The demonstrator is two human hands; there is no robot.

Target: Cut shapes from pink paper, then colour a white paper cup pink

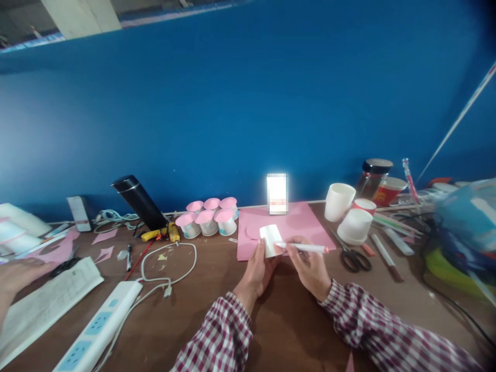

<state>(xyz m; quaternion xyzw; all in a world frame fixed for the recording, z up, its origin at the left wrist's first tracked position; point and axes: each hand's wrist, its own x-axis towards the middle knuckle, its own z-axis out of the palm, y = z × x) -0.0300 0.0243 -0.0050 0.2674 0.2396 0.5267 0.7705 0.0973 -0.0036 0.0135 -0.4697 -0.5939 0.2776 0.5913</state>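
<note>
My left hand [256, 274] is closed around what looks like a small white paper cup [269, 235], tilted, with a pinkish mark low on its right side. Between the fingers of my right hand [312, 271] is a white marker [310, 248] with a pink end. Its left end meets the cup's side. Both hands are just over the front edge of a stack of pink paper [302, 219]. Behind them stands a bright, blurred upright rectangle [277, 194], its details hidden.
Several pink-topped cups [207, 223] are grouped left of the paper. Scissors [354, 258], white cups [339, 201] and a jar [374, 178] stand right. Leftward are a black bottle [139, 201], a power strip [101, 325] and another person's hand [19, 276]. A blue partition [248, 103] rises behind.
</note>
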